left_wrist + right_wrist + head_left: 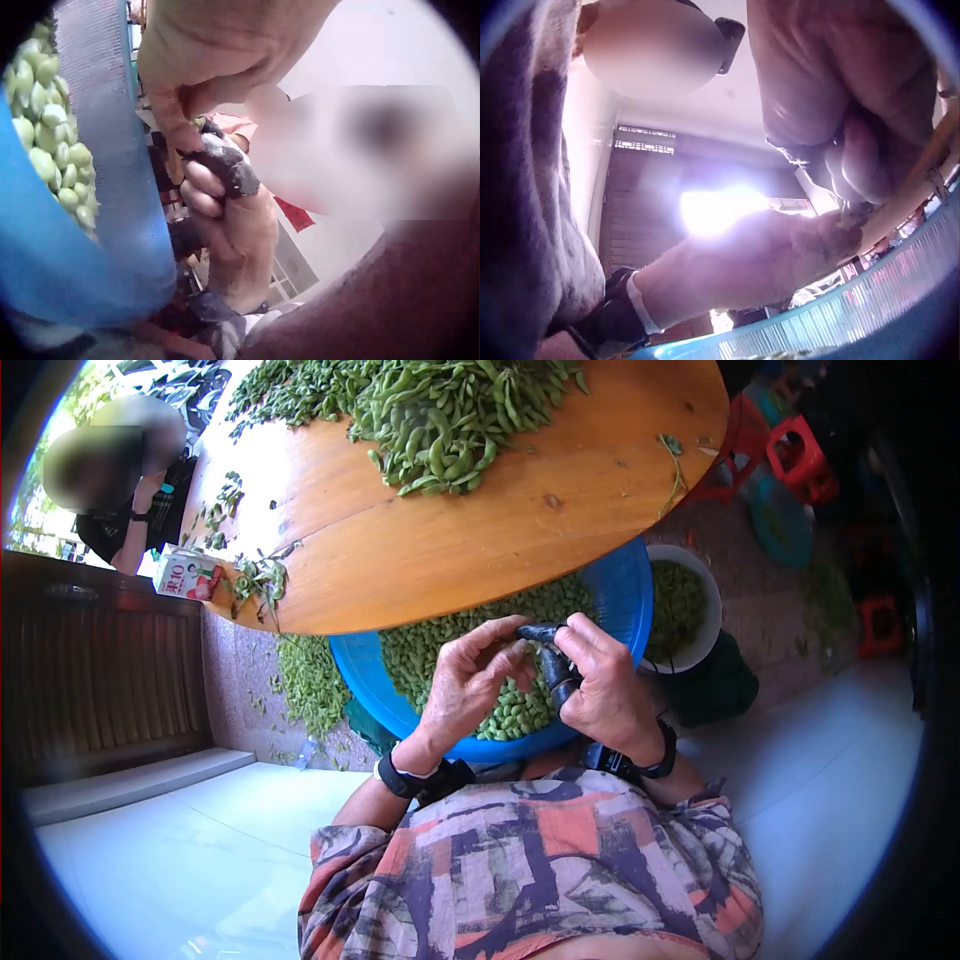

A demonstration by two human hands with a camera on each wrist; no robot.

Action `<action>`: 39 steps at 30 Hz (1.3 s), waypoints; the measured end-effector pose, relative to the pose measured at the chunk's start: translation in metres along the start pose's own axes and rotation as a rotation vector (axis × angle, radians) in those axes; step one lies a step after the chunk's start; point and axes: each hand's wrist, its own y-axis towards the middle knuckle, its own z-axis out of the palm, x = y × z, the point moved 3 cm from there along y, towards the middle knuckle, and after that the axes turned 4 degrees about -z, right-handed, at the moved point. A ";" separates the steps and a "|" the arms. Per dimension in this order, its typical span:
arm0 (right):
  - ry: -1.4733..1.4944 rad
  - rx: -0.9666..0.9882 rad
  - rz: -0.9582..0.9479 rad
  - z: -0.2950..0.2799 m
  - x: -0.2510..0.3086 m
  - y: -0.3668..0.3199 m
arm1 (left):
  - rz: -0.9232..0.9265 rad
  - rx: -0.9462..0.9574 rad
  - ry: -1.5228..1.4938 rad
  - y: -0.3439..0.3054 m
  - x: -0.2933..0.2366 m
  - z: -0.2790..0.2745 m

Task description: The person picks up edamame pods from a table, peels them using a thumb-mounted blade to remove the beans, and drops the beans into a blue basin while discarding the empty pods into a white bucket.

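Observation:
Over the blue basin (pixel 640 610) the fingertips of both hands meet. Black coverings (pixel 558 678) wrap the thumb and forefinger of my right hand (pixel 615 695). My left hand (pixel 465 685) has its thumb and fingers bent together against them. A small green bean pod (pixel 199 121), mostly hidden by fingers, shows where the hands meet in the left wrist view. Loose shelled green beans (pixel 420 655) fill the basin beneath. A large pile of green pods (pixel 440 430) lies on the wooden table (pixel 500 545) beyond.
A drink carton (pixel 188 574) and leafy scraps (pixel 262 580) lie at the table's left edge. Green husks (pixel 310 685) are heaped on the floor. A white bucket (pixel 712 595) stands right of the basin, with red stools (pixel 800 455) farther off. Another person sits at the left.

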 end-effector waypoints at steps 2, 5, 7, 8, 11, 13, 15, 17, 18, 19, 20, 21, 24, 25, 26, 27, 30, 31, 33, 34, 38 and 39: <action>-0.007 -0.026 -0.001 0.005 -0.002 -0.001 | -0.023 -0.006 -0.133 0.002 0.005 0.001; 0.002 -0.037 0.013 0.010 -0.006 -0.002 | -0.064 0.008 -0.162 0.003 0.015 -0.001; 0.007 -0.041 0.005 0.011 -0.003 -0.002 | -0.043 0.007 -0.119 0.000 0.011 0.002; 0.011 -0.042 0.010 0.011 -0.003 -0.001 | -0.028 0.006 -0.101 -0.001 0.008 0.004; -0.052 -0.040 0.017 -0.008 -0.005 0.000 | 0.064 0.061 0.221 -0.002 -0.003 -0.002; -0.161 -0.067 0.095 -0.035 -0.006 -0.003 | 0.186 0.107 0.698 -0.006 -0.029 -0.006; -0.255 -0.220 0.161 -0.067 -0.018 -0.009 | 0.250 0.165 0.788 -0.003 -0.053 -0.020; -0.474 -0.270 0.300 -0.101 -0.031 -0.021 | 0.321 0.086 0.841 0.003 -0.080 -0.032; -0.533 -0.304 0.356 -0.113 -0.045 -0.029 | 0.223 -0.032 0.820 0.011 -0.093 -0.042; -0.555 -0.333 0.343 -0.121 -0.051 -0.035 | 0.294 -0.127 0.797 0.028 -0.097 -0.059; -0.576 -0.363 0.330 -0.126 -0.053 -0.038 | 0.435 -0.226 0.941 0.041 -0.111 -0.068; -0.577 -0.362 0.326 -0.127 -0.053 -0.040 | 0.516 -0.288 1.038 0.059 -0.118 -0.080; -0.559 -0.346 0.434 -0.128 -0.056 -0.041 | 0.526 -0.328 1.144 0.088 -0.126 -0.089; -0.541 -0.341 0.406 -0.123 -0.056 -0.039 | 0.528 -0.324 1.144 0.095 -0.125 -0.092; -0.524 -0.336 0.379 -0.119 -0.055 -0.038 | 0.524 -0.316 1.198 0.102 -0.121 -0.096; -0.546 -0.320 0.390 -0.116 -0.051 -0.036 | 0.519 -0.307 1.253 0.104 -0.121 -0.097; -0.435 -0.313 0.322 -0.102 -0.041 -0.026 | 0.571 -0.371 1.214 0.095 -0.118 -0.098; -0.366 -0.299 0.283 -0.096 -0.037 -0.022 | 0.571 -0.360 1.216 0.088 -0.119 -0.094; -0.209 -0.238 0.217 -0.081 -0.028 -0.013 | 0.278 -0.407 1.046 0.072 -0.118 -0.090; -0.121 -0.191 0.192 -0.072 -0.024 -0.008 | 0.273 -0.394 1.050 0.065 -0.113 -0.085; 0.151 -0.072 0.114 -0.039 -0.001 0.018 | -0.031 -0.132 0.291 0.035 -0.084 -0.053; 0.235 -0.039 0.167 -0.033 0.001 0.025 | 0.019 -0.069 0.248 0.030 -0.076 -0.044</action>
